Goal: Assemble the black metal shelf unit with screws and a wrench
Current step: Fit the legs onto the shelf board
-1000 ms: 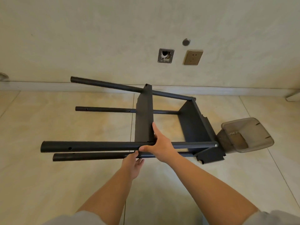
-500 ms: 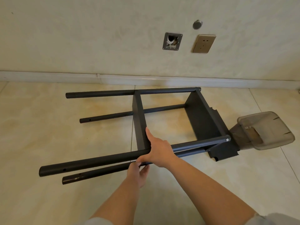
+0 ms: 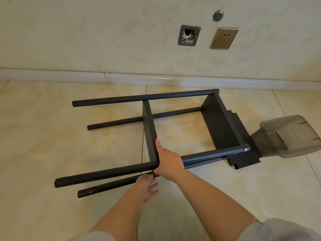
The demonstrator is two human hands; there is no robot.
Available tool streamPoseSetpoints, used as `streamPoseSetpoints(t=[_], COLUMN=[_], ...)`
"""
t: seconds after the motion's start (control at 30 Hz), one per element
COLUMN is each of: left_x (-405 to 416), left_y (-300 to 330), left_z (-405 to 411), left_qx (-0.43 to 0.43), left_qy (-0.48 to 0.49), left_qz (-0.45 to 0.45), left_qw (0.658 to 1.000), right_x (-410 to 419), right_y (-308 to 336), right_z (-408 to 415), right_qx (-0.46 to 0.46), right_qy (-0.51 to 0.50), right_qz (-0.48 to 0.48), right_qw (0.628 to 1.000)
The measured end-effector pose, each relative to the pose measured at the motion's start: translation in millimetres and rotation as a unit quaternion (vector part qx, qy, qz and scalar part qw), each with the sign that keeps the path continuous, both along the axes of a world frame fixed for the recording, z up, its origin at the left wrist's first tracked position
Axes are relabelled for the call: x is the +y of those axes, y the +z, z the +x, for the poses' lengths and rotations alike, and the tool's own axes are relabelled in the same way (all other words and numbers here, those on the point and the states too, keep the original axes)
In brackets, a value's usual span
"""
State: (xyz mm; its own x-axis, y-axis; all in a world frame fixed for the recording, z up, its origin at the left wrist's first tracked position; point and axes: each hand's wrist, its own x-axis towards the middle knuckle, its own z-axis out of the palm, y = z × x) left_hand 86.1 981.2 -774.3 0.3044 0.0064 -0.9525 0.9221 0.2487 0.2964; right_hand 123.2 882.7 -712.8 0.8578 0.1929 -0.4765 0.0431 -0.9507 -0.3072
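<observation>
Both hands on black shelf frame (image 3: pixel 224 126) lying on its side on tiled floor (image 3: pixel 52 136).

Frame sits just in front of the baseboard (image 3: pixel 156 79), four tubes running leftward from the end panel, one middle shelf panel (image 3: pixel 150 131) between them. Right hand (image 3: pixel 169 162) wraps the upper near tube (image 3: pixel 107 173) right at the middle panel, index finger stretched up along the panel edge. Left hand (image 3: pixel 146 187) below it, at the lower near tube (image 3: pixel 111 186), fingers loosely curled; actual grip cannot be told. Screw head (image 3: pixel 245 149) visible at the frame's right near corner. Clear plastic container (image 3: pixel 291 136) right of the frame, touching the loose black panel (image 3: pixel 245 158) on the floor. Wall socket (image 3: pixel 224 38) and open wall box (image 3: pixel 189 35) above the frame.
</observation>
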Motion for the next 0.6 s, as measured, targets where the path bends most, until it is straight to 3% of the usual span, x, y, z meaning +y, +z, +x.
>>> streamPoseSetpoints(t=[0.07, 0.13, 0.2, 0.27, 0.3, 0.47, 0.53, 0.6], left_x=[4, 6, 8, 4, 1, 3, 13, 25], left_y=[7, 11, 26, 43, 51, 85, 86, 76], left_z=[0, 0, -3, -6, -5, 5, 9, 11], left_qx=[-0.034, -0.069, -0.105, -0.150, -0.176, -0.304, -0.366, -0.353], left_qy=[-0.146, -0.299, -0.502, -0.638, -0.663, -0.624, -0.568, -0.561], left_qz=[0.050, 0.121, 0.181, 0.214, 0.226, 0.398, 0.444, 0.461], left_qw=[0.987, 0.944, 0.839, 0.725, 0.691, 0.600, 0.588, 0.589], right_x=[2, 2, 0, 0, -1, -8, -11, -15], right_y=[-4, -6, -6, -6, -6, -10, -12, -13], right_z=[-6, -9, -9, -11, -11, -13, -14, -16], right_qx=[0.005, 0.003, 0.015, 0.024, 0.024, 0.010, 0.014, 0.025], right_qy=[-0.002, 0.000, 0.004, 0.008, 0.008, 0.017, 0.005, -0.025], right_qz=[-0.009, -0.021, -0.028, -0.025, -0.022, -0.011, 0.014, 0.034], right_qw=[1.000, 1.000, 0.999, 0.999, 0.999, 1.000, 1.000, 0.999])
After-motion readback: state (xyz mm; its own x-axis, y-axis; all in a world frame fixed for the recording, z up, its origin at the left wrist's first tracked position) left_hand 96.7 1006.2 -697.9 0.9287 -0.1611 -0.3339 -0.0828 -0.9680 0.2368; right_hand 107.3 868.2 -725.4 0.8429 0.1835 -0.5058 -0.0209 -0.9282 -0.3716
